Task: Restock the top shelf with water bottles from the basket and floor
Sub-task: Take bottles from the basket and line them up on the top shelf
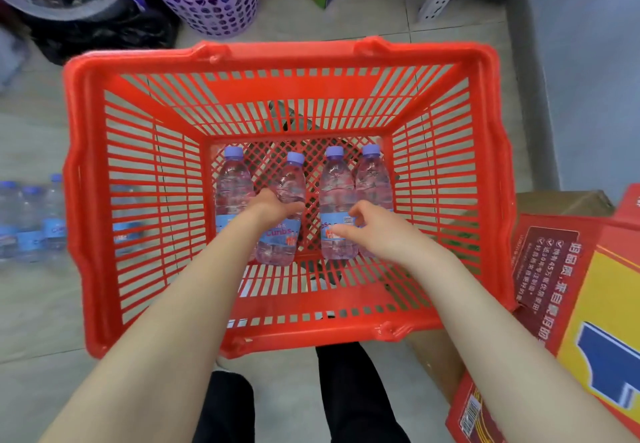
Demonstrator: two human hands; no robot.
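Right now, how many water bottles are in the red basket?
4, lying side by side in the basket: leftmost bottle, second bottle gripped by the left hand, third bottle at the right hand, rightmost bottle. None seems hidden.

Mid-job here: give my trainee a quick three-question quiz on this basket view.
1. How many clear plastic water bottles with purple caps lie in the red plastic basket?
2. True or false: the left hand grips the second bottle from the left.
3. The loose bottles on the floor lie on the basket's: A left, B right, C far side.
Key: 1 four; 2 true; 3 A.
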